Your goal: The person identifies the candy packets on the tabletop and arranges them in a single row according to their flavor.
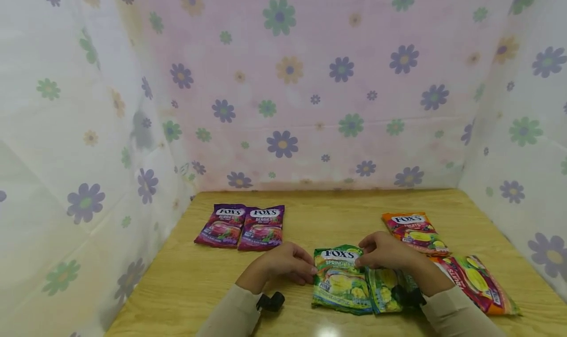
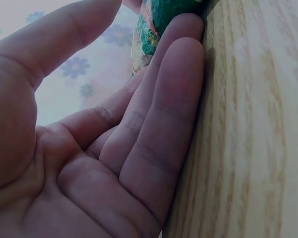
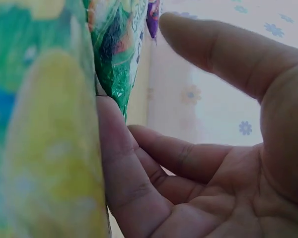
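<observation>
A green candy bag (image 1: 340,283) marked "FOX'S" and "SPRING TEA" lies face up on the table, in the front middle. My left hand (image 1: 288,264) is at its left edge; in the left wrist view the fingers (image 2: 164,109) lie almost straight along the wood, thumb held apart. At the bag's upper right corner is my right hand (image 1: 387,252), its thumb stretched out and its fingertips right at the bag's edge in the right wrist view. A second green bag (image 1: 384,290) lies beside the first, partly hidden under my right hand and wrist.
Two purple berry candy bags (image 1: 262,229) lie side by side at the back left. On the right are an orange fruit candy bag (image 1: 416,233) and, nearer, a red one (image 1: 480,284), partly behind my right forearm. Flowered cloth (image 1: 310,169) encloses the wooden table (image 1: 190,278).
</observation>
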Available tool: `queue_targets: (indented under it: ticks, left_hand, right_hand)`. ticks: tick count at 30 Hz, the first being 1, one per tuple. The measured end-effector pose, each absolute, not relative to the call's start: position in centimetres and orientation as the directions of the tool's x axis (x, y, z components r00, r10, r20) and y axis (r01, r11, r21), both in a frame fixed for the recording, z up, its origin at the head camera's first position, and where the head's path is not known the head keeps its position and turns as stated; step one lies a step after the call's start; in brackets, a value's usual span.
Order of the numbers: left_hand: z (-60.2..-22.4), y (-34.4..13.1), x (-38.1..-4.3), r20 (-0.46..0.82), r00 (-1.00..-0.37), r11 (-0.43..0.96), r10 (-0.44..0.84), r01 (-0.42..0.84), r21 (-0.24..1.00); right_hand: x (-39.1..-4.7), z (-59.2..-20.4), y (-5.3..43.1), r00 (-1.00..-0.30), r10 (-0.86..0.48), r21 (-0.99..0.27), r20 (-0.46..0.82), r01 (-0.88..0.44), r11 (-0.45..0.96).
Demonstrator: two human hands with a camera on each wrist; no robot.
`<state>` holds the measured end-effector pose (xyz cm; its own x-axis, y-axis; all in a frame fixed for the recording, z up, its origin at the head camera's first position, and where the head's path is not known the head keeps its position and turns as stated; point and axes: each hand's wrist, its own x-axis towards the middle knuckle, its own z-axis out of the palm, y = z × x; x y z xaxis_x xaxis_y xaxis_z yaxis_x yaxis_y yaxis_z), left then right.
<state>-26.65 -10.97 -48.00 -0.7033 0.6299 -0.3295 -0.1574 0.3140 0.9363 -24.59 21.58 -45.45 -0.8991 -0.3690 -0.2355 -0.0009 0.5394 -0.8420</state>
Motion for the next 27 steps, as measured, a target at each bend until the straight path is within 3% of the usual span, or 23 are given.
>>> queue_targets:
  ticks: [9,18,27]
  left_hand:
    - [-48.1,-11.0,-27.1,-0.319,-0.693,0.312,0.647,-0.14,0.94]
    - [-49.3,-11.7,-27.2,-0.309,-0.656,0.264,0.689,-0.17,0.949]
    - [-49.4,-12.0,-27.7,-0.323,-0.68,0.211,0.658,-0.245,0.946]
  right_hand:
    - [-24.7,-45.4,21.2,-0.907,-0.36,-0.84,-0.219,-0.012,0.542]
    - [-24.4,-46.1,20.8,-0.92,-0.313,-0.88,-0.235,0.065,0.47]
    - [-24.9,-46.1,20.8,-0.915,-0.361,-0.916,-0.178,0.02,0.401]
